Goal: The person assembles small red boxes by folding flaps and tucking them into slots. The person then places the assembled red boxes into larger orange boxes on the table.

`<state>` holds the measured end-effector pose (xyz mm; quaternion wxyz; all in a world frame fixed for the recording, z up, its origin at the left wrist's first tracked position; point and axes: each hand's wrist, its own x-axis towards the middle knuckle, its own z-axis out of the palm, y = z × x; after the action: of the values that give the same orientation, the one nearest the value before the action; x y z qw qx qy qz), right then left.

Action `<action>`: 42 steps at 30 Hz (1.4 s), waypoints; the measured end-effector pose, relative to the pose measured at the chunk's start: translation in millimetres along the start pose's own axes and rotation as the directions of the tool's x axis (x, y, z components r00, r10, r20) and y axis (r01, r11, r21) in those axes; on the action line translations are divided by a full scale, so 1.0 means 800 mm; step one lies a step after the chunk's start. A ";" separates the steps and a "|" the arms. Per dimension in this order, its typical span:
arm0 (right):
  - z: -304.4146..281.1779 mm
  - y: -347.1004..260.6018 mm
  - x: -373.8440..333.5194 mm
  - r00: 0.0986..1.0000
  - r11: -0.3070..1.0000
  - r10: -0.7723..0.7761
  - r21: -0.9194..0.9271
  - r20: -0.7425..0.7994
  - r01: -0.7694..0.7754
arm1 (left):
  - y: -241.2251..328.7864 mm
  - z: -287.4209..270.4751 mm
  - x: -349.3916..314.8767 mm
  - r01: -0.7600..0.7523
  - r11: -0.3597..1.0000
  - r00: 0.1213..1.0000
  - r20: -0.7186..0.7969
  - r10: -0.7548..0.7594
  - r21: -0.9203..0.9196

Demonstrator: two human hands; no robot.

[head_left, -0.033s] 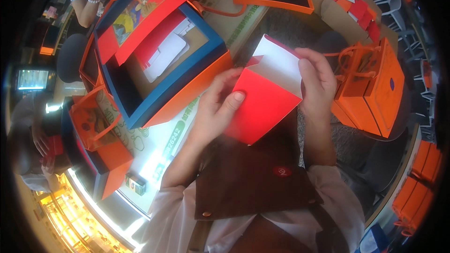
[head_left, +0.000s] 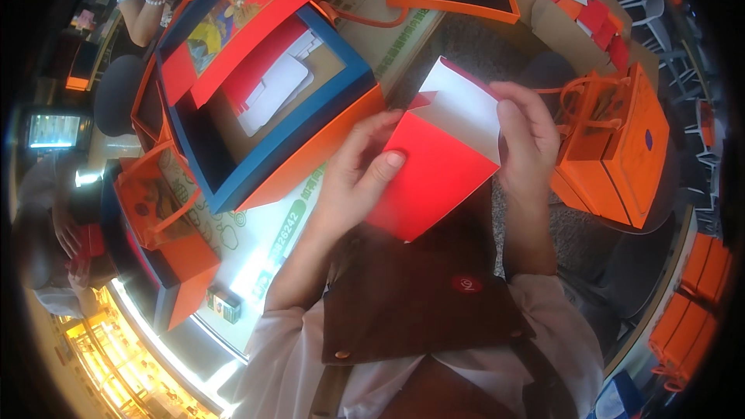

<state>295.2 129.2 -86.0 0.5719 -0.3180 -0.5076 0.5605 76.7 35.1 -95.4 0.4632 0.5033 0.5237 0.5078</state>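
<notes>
Red box (head_left: 442,174) shifts slightly, lower end left. Held in front of brown apron (head_left: 419,310), one end open. Left hand (head_left: 358,174) wraps its side, right hand (head_left: 529,136) pinches white-lined flap (head_left: 467,95); light, even pressure should avoid creasing.

Looks most like a shop (possibly with some seating), busy with gift packaging around a printed counter (head_left: 260,283). Glows yellow at lower left, from apparent display shelves (head_left: 124,357). Holds 1 large blue-and-orange box (head_left: 310,159) on the counter, 1 hand-held red box (head_left: 438,174) in front, an orange gift bag (head_left: 644,140) at right, more orange packages (head_left: 683,326) near the right edge, and a carton (head_left: 547,27) with red and white pieces. Includes pale chairs (head_left: 648,4) at upper right, a lit screen (head_left: 54,132) at far left, 2 other people (head_left: 143,22) in partial view and, up close, a brown apron (head_left: 419,295).
</notes>
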 end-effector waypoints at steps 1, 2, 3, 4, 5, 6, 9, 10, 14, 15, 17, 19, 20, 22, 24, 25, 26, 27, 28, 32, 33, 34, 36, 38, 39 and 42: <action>-0.005 -0.003 -0.003 1.000 1.000 0.003 -0.005 0.030 -0.003 | 0.009 -0.004 0.001 0.006 1.000 1.000 0.022 -0.007 0.013; -0.010 -0.007 -0.005 0.998 1.000 0.007 -0.010 0.060 -0.006 | 0.016 -0.008 0.002 0.013 1.000 0.999 0.043 -0.014 0.025; -0.012 -0.012 -0.007 0.996 1.000 0.010 -0.015 0.089 -0.009 | 0.021 -0.012 0.004 0.002 0.998 0.998 0.060 -0.006 0.061; -0.012 -0.016 -0.007 0.993 0.999 0.007 -0.038 0.115 -0.003 | 0.025 -0.016 0.004 -0.003 0.995 0.997 0.078 -0.004 0.097; -0.012 -0.021 -0.007 0.990 0.998 0.005 -0.061 0.142 0.004 | 0.027 -0.018 0.004 -0.010 0.991 0.995 0.097 -0.003 0.132; -0.012 -0.024 -0.007 0.986 0.996 0.004 -0.084 0.168 0.011 | 0.028 -0.018 0.003 -0.012 0.992 0.995 0.100 -0.001 0.128; -0.010 -0.025 -0.009 0.968 0.997 0.070 -0.004 0.241 -0.071 | 0.030 -0.018 0.000 -0.002 0.995 0.994 0.109 -0.009 0.101; -0.008 -0.024 -0.010 0.967 0.998 0.065 -0.003 0.245 -0.067 | 0.031 -0.017 -0.001 0.010 0.996 0.994 0.112 -0.020 0.086; -0.005 -0.016 -0.015 0.961 0.998 0.049 0.033 0.273 -0.060 | 0.038 -0.016 -0.005 0.018 0.991 0.993 0.113 -0.034 0.134; -0.005 -0.015 -0.015 0.958 0.997 0.044 0.050 0.283 -0.061 | 0.036 -0.016 -0.006 0.009 0.990 0.994 0.109 -0.024 0.138; -0.003 -0.016 -0.018 0.960 0.988 0.102 0.084 0.259 -0.128 | 0.028 -0.016 -0.008 -0.009 0.989 0.995 0.103 -0.006 0.144; -0.005 -0.018 -0.018 0.959 0.984 0.135 0.083 0.251 -0.160 | 0.025 -0.017 -0.011 -0.008 0.988 0.997 0.075 -0.004 0.153; -0.008 -0.019 -0.014 0.957 0.985 0.138 0.065 0.255 -0.159 | 0.023 -0.017 -0.012 -0.006 0.988 0.998 0.063 -0.003 0.155; -0.014 -0.018 -0.007 0.961 0.991 0.116 0.035 0.250 -0.129 | 0.022 -0.021 -0.012 -0.020 0.991 0.999 0.040 0.015 0.132; -0.019 -0.018 -0.004 0.970 0.998 0.065 0.009 0.235 -0.069 | 0.026 -0.016 -0.009 -0.028 0.995 1.000 0.005 0.028 0.097; -0.020 -0.019 -0.002 0.965 0.998 0.047 0.023 0.259 -0.055 | 0.032 -0.014 -0.006 -0.029 0.997 0.999 -0.023 0.031 0.077; -0.022 -0.021 -0.002 0.959 0.998 0.029 0.038 0.282 -0.041 | 0.036 -0.012 -0.004 -0.031 0.998 0.998 -0.052 0.034 0.056; -0.024 -0.023 -0.002 0.952 0.998 0.010 0.053 0.306 -0.028 | 0.036 -0.013 -0.002 -0.062 0.997 0.997 -0.038 0.064 0.053; -0.024 -0.024 -0.002 0.949 0.998 0.009 0.049 0.315 -0.026 | 0.036 -0.015 0.000 -0.094 0.994 0.995 -0.027 0.096 0.053; -0.013 -0.023 -0.009 0.957 0.993 0.067 0.074 0.282 -0.092 | 0.032 -0.014 0.004 -0.172 0.982 0.979 0.092 0.179 -0.084; -0.004 -0.022 -0.009 0.967 0.993 0.054 0.090 0.250 -0.079 | 0.037 -0.016 0.006 -0.165 0.985 0.979 0.115 0.169 -0.050; 0.002 -0.021 -0.011 0.975 0.992 0.044 0.108 0.218 -0.069 | 0.039 -0.018 0.005 -0.168 0.985 0.977 0.124 0.171 -0.036; 0.001 -0.016 -0.011 0.973 0.991 0.036 0.120 0.229 -0.065 | 0.040 -0.022 0.004 -0.174 0.985 0.974 0.142 0.174 -0.007; -0.001 -0.005 -0.013 0.970 0.994 0.015 0.101 0.241 -0.040 | 0.040 -0.025 0.002 -0.178 0.984 0.974 0.143 0.177 -0.012; -0.001 -0.005 -0.013 0.966 0.997 0.020 0.071 0.256 -0.039 | 0.040 -0.026 0.001 -0.179 0.984 0.973 0.143 0.179 -0.014; 0.000 -0.009 -0.013 0.951 1.000 0.012 -0.005 0.308 -0.012 | 0.040 -0.031 -0.005 -0.174 0.985 0.975 0.144 0.170 0.015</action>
<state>298.9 118.3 -81.5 0.4820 -0.2306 -0.5894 0.6059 53.7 28.8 -62.3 0.4467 0.5881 0.4509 0.5013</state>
